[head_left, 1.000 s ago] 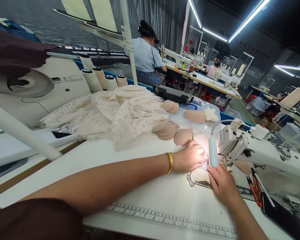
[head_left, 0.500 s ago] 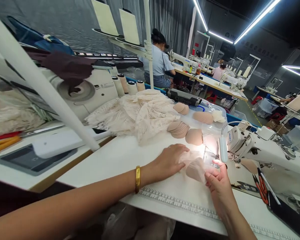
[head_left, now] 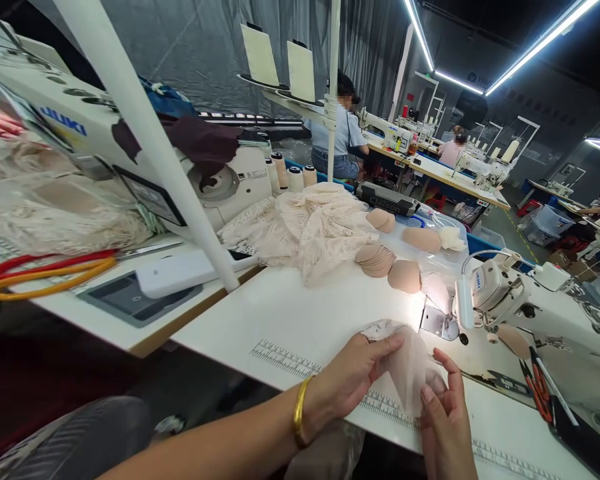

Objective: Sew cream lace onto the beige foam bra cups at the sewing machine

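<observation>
**Sheer piece [head_left: 409,367] now up in both hands, away from the lamp**

So since the last frame it's come off the spot beside the machine [head_left: 505,293] and shifted to the near edge of the counter [head_left: 280,310], where it's raised and folded over instead of spread flat. The view has swung left too.

The left hand [head_left: 353,373] has a narrow grip, thumb on top, pinching the piece by its lacy far-left side. The right hand [head_left: 445,407] pinches the right edge more loosely, index finger free. Looks like holding it from opposite sides is a way to keep flimsy stuff stretched and readable, but that's a guess.

The lamp [head_left: 464,303] hangs just left of the machine head, probably so the metal plate [head_left: 436,321] gets the light. The fanned stack of beige pads [head_left: 375,261] sits just left of there, likely for easy reach.

Containers: a clear plastic tray [head_left: 445,258] on the far side carries a beige pad [head_left: 421,239] and a cream scrap [head_left: 451,239]; can't tell if it's a tray or a lid. Far right there's a clear tub [head_left: 537,228], contents too small to make out.
</observation>
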Demonstrator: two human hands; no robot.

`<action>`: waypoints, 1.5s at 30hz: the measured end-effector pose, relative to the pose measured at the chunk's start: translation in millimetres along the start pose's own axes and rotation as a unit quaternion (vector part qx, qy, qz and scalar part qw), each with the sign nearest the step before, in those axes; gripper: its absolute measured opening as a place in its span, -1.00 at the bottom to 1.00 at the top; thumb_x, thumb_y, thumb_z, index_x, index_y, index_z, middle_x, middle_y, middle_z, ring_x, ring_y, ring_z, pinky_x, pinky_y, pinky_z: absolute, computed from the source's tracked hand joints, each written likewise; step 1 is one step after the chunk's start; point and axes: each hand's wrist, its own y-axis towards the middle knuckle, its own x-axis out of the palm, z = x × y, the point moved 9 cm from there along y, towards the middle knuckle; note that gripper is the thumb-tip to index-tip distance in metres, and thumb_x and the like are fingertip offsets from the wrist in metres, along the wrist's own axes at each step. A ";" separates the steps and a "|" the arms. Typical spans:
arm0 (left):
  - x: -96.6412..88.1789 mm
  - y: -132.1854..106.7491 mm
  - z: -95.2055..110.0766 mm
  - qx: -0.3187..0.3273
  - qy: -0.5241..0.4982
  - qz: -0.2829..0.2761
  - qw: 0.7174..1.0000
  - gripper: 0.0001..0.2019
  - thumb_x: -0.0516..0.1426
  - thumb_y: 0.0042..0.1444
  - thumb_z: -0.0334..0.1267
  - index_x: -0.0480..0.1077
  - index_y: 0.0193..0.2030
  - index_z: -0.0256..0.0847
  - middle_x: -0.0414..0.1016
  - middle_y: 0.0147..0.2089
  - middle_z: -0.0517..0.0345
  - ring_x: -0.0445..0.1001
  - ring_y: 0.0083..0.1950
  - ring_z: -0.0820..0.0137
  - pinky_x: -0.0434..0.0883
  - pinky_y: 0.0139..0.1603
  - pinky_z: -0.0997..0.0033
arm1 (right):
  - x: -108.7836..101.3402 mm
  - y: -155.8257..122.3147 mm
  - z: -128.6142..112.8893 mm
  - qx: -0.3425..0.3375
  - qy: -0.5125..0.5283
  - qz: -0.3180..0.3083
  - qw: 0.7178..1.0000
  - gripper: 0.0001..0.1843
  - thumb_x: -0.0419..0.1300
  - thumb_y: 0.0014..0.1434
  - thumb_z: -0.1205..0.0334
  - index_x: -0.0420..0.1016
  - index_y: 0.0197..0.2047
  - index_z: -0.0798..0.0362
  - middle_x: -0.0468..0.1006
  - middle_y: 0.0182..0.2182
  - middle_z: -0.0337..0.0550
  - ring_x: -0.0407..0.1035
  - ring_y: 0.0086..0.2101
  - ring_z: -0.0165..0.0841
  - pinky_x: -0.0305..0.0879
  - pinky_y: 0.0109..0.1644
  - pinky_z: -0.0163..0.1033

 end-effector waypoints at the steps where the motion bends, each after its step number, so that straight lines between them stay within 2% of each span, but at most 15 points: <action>1: 1.3 1.5 -2.8 -0.019 -0.014 -0.006 1.000 -0.75 0.46 -0.02 -0.27 0.59 -0.22 -0.26 0.66 -0.15 0.04 0.58 -0.10 0.30 0.50 0.04 0.36 | -2.5 0.4 -1.2 -0.002 -0.012 0.007 1.000 -0.16 0.48 0.11 -0.08 0.21 0.34 -0.16 0.62 -0.16 -0.18 0.53 -0.25 -0.25 0.47 -0.17 -0.16; 3: 5.3 1.3 -12.6 -0.073 -0.053 -0.028 0.996 -0.86 0.36 0.14 -0.22 0.59 -0.24 -0.25 0.64 -0.20 0.08 0.58 -0.19 0.34 0.52 -0.02 0.36 | -8.2 2.3 -3.0 -0.003 -0.041 0.024 0.999 -0.12 0.49 0.10 -0.08 0.19 0.37 -0.15 0.61 -0.22 -0.21 0.54 -0.26 -0.24 0.47 -0.16 -0.15; 5: 6.4 0.4 -18.6 -0.096 -0.078 -0.032 0.992 -0.83 0.32 0.20 -0.17 0.59 -0.27 -0.25 0.64 -0.23 0.09 0.56 -0.26 0.37 0.52 -0.06 0.36 | -12.9 4.2 -3.2 -0.007 -0.061 0.034 0.998 -0.11 0.50 0.10 -0.07 0.19 0.37 -0.16 0.60 -0.27 -0.27 0.53 -0.28 -0.26 0.47 -0.16 -0.18; 9: 1.9 3.8 -11.3 -0.023 -0.044 0.008 0.999 -0.73 0.48 -0.02 -0.24 0.63 -0.22 -0.29 0.67 -0.16 0.03 0.58 -0.19 0.34 0.53 -0.04 0.37 | -18.5 6.0 -0.3 -0.026 -0.072 0.036 0.996 -0.19 0.50 0.12 -0.04 0.22 0.32 -0.22 0.60 -0.25 -0.31 0.50 -0.30 -0.33 0.44 -0.20 -0.26; 11: 4.2 5.3 -10.8 -0.013 -0.030 0.009 0.999 -0.67 0.52 -0.08 -0.24 0.64 -0.19 -0.32 0.68 -0.15 -0.02 0.59 -0.15 0.30 0.53 -0.01 0.34 | -22.0 7.3 1.1 -0.034 -0.053 0.041 0.997 -0.21 0.50 0.12 -0.02 0.23 0.30 -0.21 0.60 -0.21 -0.29 0.51 -0.28 -0.34 0.45 -0.18 -0.26; 16: 7.9 7.3 -12.0 -0.018 -0.021 0.002 1.000 -0.61 0.54 -0.12 -0.22 0.66 -0.15 -0.33 0.68 -0.11 -0.09 0.60 -0.06 0.20 0.53 0.06 0.28 | -25.3 15.1 5.6 -0.006 0.008 0.021 1.000 -0.10 0.52 0.08 0.02 0.17 0.37 -0.23 0.61 -0.03 -0.16 0.55 -0.11 -0.25 0.51 -0.03 -0.12; 19: 8.7 7.4 -13.8 -0.026 -0.021 -0.004 0.999 -0.63 0.53 -0.11 -0.24 0.66 -0.16 -0.32 0.69 -0.11 -0.08 0.60 -0.05 0.22 0.52 0.07 0.31 | -20.1 16.3 4.0 0.005 0.025 0.002 1.000 -0.06 0.51 0.08 -0.02 0.13 0.40 -0.27 0.58 0.10 -0.08 0.54 0.00 -0.17 0.53 -0.05 -0.11; 28: 17.4 11.9 -19.3 -0.054 -0.053 -0.015 0.997 -0.68 0.52 -0.13 -0.25 0.64 -0.25 -0.32 0.67 -0.17 -0.04 0.59 -0.16 0.29 0.54 0.00 0.34 | -6.6 7.8 -3.5 -0.003 0.026 0.028 0.999 -0.08 0.51 0.09 0.01 0.16 0.40 -0.21 0.63 0.05 -0.09 0.58 -0.05 -0.18 0.53 -0.09 -0.13; 31: 18.0 14.0 -22.2 -0.068 -0.032 -0.005 0.997 -0.65 0.54 -0.17 -0.22 0.62 -0.27 -0.35 0.66 -0.24 -0.03 0.58 -0.19 0.28 0.54 -0.03 0.33 | -7.3 7.0 -3.5 -0.006 0.020 0.029 0.999 -0.09 0.50 0.11 0.00 0.17 0.40 -0.18 0.65 0.01 -0.11 0.58 -0.06 -0.20 0.52 -0.03 -0.12; 35: 19.5 14.1 -20.5 -0.065 -0.001 -0.003 0.998 -0.60 0.54 -0.17 -0.15 0.60 -0.28 -0.38 0.65 -0.26 -0.06 0.59 -0.20 0.23 0.54 -0.06 0.28 | -10.3 7.6 -2.8 -0.010 0.011 0.031 0.999 -0.12 0.48 0.13 -0.02 0.18 0.39 -0.15 0.63 0.08 -0.06 0.57 -0.02 -0.18 0.51 0.04 -0.06; 40: 29.0 12.0 -23.8 -0.076 0.025 -0.042 0.996 -0.57 0.51 -0.12 -0.06 0.58 -0.29 -0.39 0.64 -0.29 -0.10 0.60 -0.25 0.17 0.54 -0.15 0.22 | -12.6 12.5 5.2 -0.006 0.006 0.006 1.000 -0.09 0.47 0.16 -0.03 0.10 0.42 -0.17 0.63 0.09 -0.05 0.56 0.01 -0.16 0.50 0.08 -0.01; 43: 27.1 13.6 -20.4 -0.071 0.040 -0.023 0.996 -0.60 0.51 -0.16 -0.11 0.56 -0.33 -0.37 0.62 -0.34 -0.04 0.57 -0.31 0.22 0.52 -0.21 0.26 | -10.4 9.8 10.9 -0.009 -0.022 -0.033 0.999 0.06 0.49 0.12 -0.05 -0.03 0.49 -0.17 0.64 0.06 -0.03 0.56 0.01 -0.11 0.49 0.11 0.03; 45: 28.6 14.1 -9.7 -0.060 0.052 -0.022 0.997 -0.63 0.51 -0.13 -0.10 0.55 -0.34 -0.34 0.60 -0.36 0.04 0.54 -0.32 0.29 0.51 -0.20 0.30 | -12.2 6.7 9.8 -0.014 -0.073 -0.062 0.995 0.13 0.49 0.12 -0.04 -0.10 0.53 -0.16 0.64 0.04 -0.05 0.58 -0.02 -0.13 0.49 0.10 0.00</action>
